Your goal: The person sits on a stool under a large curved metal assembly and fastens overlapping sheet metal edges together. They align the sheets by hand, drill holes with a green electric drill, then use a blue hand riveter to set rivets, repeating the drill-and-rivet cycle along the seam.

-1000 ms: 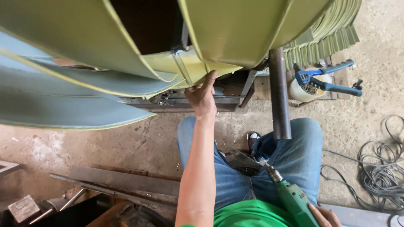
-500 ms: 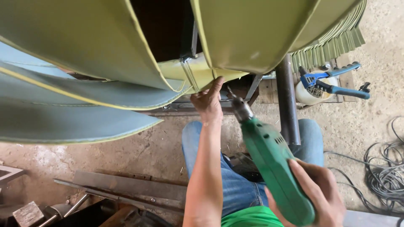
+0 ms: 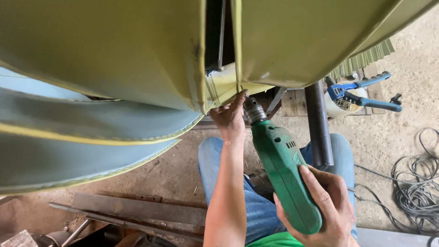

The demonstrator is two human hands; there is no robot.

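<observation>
A: Green plastic power drill [image 3: 283, 178], that's what the right hand [image 3: 327, 208] holds. Its fingers [image 3: 315, 183] are wrapped tight around the back end.

B: Where does the tip point?

A: Up at the bottom edge of the big yellow-green curved metal sheet [image 3: 302, 41]. The chuck is just beside the left hand [image 3: 231, 120].

B: What is that hand doing?

A: Its fingers pinch the sheet's folded edge, right by the dark gap between two sheets.

B: Is there room around?

A: Some. A dark steel post [image 3: 318, 123] stands near the drill. A blue hand tool [image 3: 363, 96] and black cables [image 3: 418, 187] lie on the concrete floor [image 3: 402, 132], well apart.
</observation>
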